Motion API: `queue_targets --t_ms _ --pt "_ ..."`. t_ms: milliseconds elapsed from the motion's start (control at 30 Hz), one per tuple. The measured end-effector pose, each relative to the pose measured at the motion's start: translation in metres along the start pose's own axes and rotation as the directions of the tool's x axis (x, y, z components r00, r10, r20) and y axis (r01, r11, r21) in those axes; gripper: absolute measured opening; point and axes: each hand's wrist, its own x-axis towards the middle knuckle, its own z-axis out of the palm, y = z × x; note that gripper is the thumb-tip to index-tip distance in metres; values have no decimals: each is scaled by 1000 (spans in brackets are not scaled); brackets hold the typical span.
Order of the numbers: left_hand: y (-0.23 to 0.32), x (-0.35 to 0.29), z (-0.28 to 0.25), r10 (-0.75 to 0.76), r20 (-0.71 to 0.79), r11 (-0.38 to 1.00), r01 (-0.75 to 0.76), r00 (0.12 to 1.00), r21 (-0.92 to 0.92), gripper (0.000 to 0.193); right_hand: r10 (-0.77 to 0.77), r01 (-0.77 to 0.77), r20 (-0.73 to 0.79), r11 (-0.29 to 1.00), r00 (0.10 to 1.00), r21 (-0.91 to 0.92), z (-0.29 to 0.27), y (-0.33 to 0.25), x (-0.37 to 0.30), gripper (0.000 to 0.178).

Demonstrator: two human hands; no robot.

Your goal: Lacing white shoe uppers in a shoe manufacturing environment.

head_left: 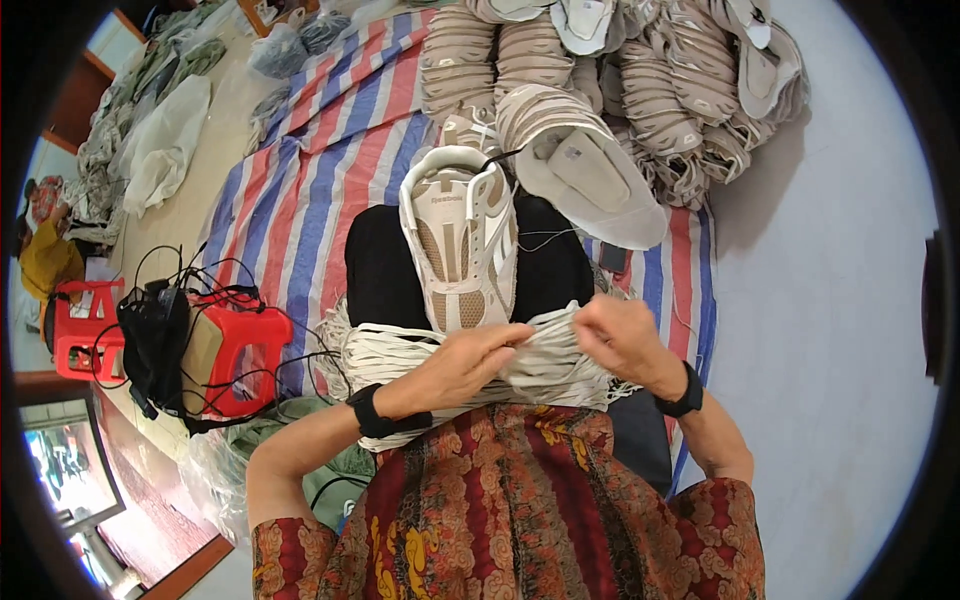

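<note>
Across my lap lies a thick bundle of off-white shoelaces (390, 350). My left hand (470, 362) rests on the bundle, its fingers stretched out and pointing right. At the bundle's right side my right hand (622, 338) is closed, with shoelaces at its fingers; the exact strands in its grip are hidden. Just beyond, a beige and white shoe upper (455, 240) lies over my black-trousered legs, its toe toward me and its tan mesh facing up. Neither hand touches it. Eyelets run along its right side.
Stacks of nested shoe uppers (650, 110) stand ahead, one row (590, 180) reaching close to my right knee. A striped sheet (300, 190) covers the floor. To the left are a red stool (250, 350) with black cables and a bag (160, 340). Another person (50, 260) sits far left.
</note>
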Motion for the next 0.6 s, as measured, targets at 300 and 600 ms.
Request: queue_targets --t_ms 300,600 --pt "-5 -11 0 50 68 944 -70 996 323 54 -33 -50 -250 946 968 -320 17 12 0 14" --pt "-20 -44 4 -119 -112 929 151 986 338 34 -47 66 148 990 988 -121 53 7 -28 22"
